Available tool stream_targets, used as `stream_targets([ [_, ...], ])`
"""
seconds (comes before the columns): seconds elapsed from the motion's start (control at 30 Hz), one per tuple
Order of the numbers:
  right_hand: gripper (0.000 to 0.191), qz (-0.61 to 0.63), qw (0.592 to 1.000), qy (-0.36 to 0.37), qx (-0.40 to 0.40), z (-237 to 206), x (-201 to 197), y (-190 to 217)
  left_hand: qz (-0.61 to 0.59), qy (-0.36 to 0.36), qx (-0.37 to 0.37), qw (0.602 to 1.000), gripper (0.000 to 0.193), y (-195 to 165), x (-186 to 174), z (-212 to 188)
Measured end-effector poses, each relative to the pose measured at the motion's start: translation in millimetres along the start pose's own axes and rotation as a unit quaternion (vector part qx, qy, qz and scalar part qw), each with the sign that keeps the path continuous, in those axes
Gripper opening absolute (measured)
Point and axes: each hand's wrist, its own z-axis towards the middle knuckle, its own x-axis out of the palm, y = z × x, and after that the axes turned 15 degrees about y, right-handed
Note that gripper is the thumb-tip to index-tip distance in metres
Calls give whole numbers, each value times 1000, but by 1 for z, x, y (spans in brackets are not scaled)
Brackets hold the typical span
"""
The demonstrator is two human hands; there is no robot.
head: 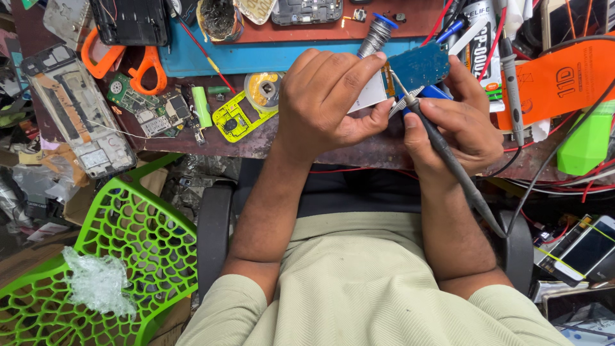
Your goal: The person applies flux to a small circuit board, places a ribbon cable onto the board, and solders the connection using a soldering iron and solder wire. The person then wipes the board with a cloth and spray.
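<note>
1. Left hand (323, 102): curled shut around a small white flat part (371, 93), thumb and fingers pinching it; a blue circuit board (419, 66) joined to it at the upper right edge, both raised just above the bench edge.
2. Right hand (458, 122): closed in a pen grip on a grey soldering iron (442, 146), thin metal tip slanted up to the lower left edge of the blue circuit board; whether touching or just short, hard to tell from this angle. Cord trailing down past the wrist.
3. Behind the hands: spool of solder wire (377, 35) upright on the blue mat (256, 57), just above the left fingers.
4. Left of the hands on the workbench (256, 144): yellow phone frame piece (237, 118), roll of tape (264, 90), green cylinder (202, 106), bare green circuit boards (144, 112), stripped phone chassis (80, 112) further left.
5. Top left: orange-handled scissors (125, 61).
6. Right side: orange card packet (564, 80), bright green block (588, 144), tangle of red and black wires.
7. Lower left: green lattice plastic chair (128, 250) with a crumpled clear wrapper (96, 282) on the seat.
</note>
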Motion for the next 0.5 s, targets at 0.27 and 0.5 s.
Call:
stream_targets([
  [0.27, 15, 1, 1000, -2, 4, -2, 0, 1, 0, 1, 0, 1000, 43, -1, -1, -1],
  [0.5, 15, 4, 1000, -1, 3, -3, 0, 2, 0, 3, 1, 1000, 44, -2, -1, -1],
])
